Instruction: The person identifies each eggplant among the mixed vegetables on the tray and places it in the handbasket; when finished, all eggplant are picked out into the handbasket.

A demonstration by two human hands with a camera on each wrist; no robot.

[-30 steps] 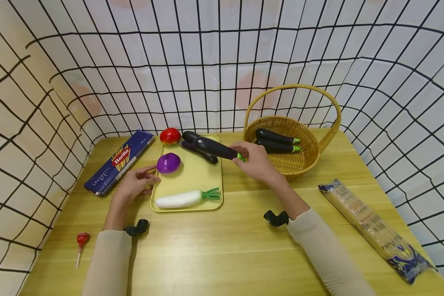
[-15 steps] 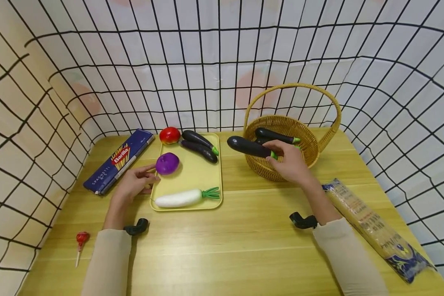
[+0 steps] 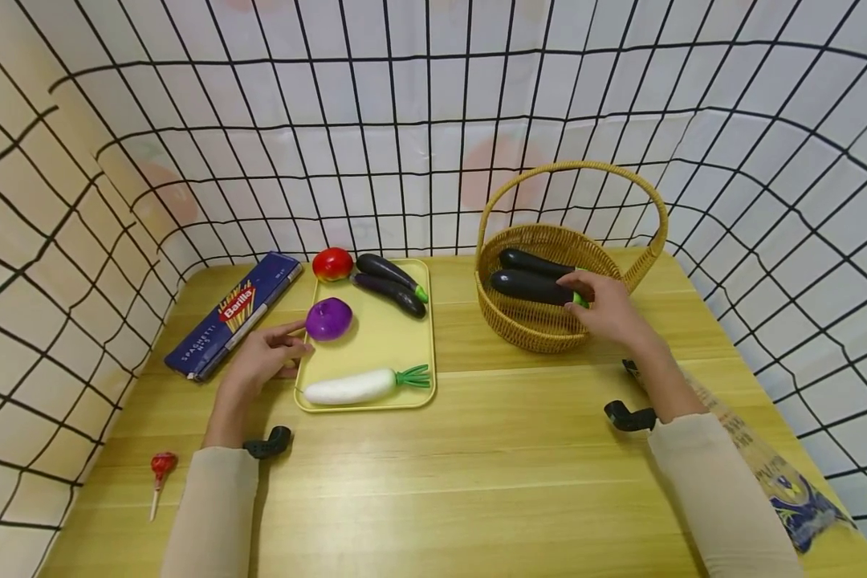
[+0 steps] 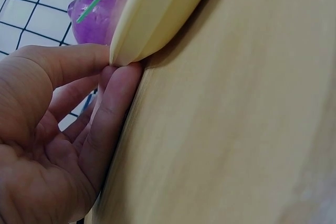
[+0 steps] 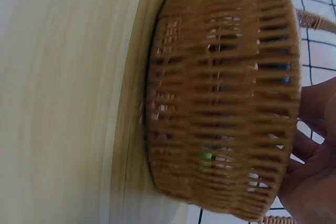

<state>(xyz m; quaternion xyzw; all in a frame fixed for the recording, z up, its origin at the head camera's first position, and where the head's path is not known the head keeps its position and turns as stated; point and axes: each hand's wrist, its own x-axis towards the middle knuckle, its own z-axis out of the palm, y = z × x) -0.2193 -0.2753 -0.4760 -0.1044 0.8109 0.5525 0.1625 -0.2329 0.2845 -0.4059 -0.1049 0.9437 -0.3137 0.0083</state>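
In the head view my right hand (image 3: 607, 305) holds a dark eggplant (image 3: 527, 286) by its green stem end, inside the wicker basket (image 3: 538, 341). Behind it lies another eggplant (image 3: 531, 261). The right wrist view shows the basket's woven side (image 5: 226, 93), which hides the held eggplant's body. My left hand (image 3: 263, 357) pinches the left rim of the yellow tray (image 3: 383, 345), thumb and finger meeting at the tray's edge (image 4: 157, 19). On the tray are a round purple vegetable (image 3: 328, 319), a white radish (image 3: 354, 388), two eggplants (image 3: 390, 293) and a red tomato (image 3: 332, 264).
A blue spaghetti box (image 3: 234, 315) lies left of the tray. A red lollipop (image 3: 162, 470) is at the front left. The right forearm partly covers a clear pasta bag (image 3: 780, 482). Black-lined cloth walls (image 3: 433, 144) enclose the table, and the basket's tall handle (image 3: 578, 166) arches over it.
The right hand has carried the eggplant rightward from above the tray, lowering it into the basket beside the eggplants there. My left hand has stayed at the tray's rim.
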